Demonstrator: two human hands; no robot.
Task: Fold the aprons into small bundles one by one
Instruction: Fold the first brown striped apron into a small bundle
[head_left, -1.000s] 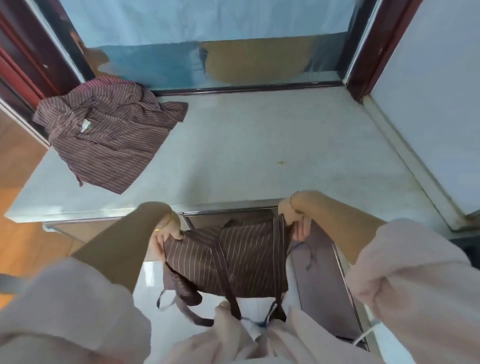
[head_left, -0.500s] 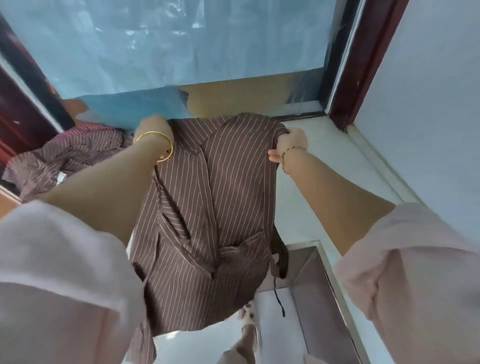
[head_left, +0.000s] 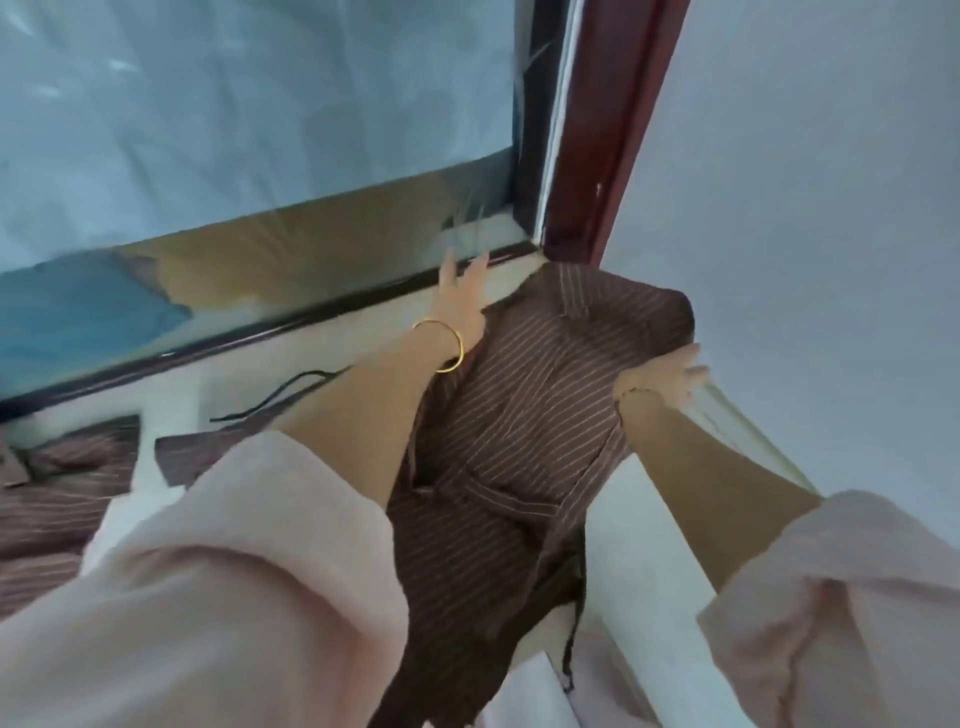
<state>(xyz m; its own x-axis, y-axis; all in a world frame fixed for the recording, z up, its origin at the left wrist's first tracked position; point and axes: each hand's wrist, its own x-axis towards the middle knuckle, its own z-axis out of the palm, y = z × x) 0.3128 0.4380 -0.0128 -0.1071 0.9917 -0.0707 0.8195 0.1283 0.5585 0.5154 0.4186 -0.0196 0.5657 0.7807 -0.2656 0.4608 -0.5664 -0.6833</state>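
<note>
Across the far right corner of the desk (head_left: 631, 525), I have the brown striped apron (head_left: 545, 395) spread lengthwise, its top edge near the window frame (head_left: 291, 322) and its lower part draped over the near edge of the desk. I judge the step in hand to be laying it flat before the first fold. To do that well, I would draw the top edge taut and square, press out the bunched fabric around the waist, and gather in the loose tie cord (head_left: 270, 397) trailing to the left so it does not end up caught crooked in the bundle.

My left hand (head_left: 462, 296) reaches far forward, arm nearly straight, fingers spread and loose at the apron's top left edge; its grip is open and clasps nothing. My right hand (head_left: 660, 379) sits at the apron's right edge by the wall, palm down, fingers extended, likewise loose, resting against the cloth without pinching it. Another striped apron (head_left: 57, 499) lies crumpled at the left, apart from this one.
</note>
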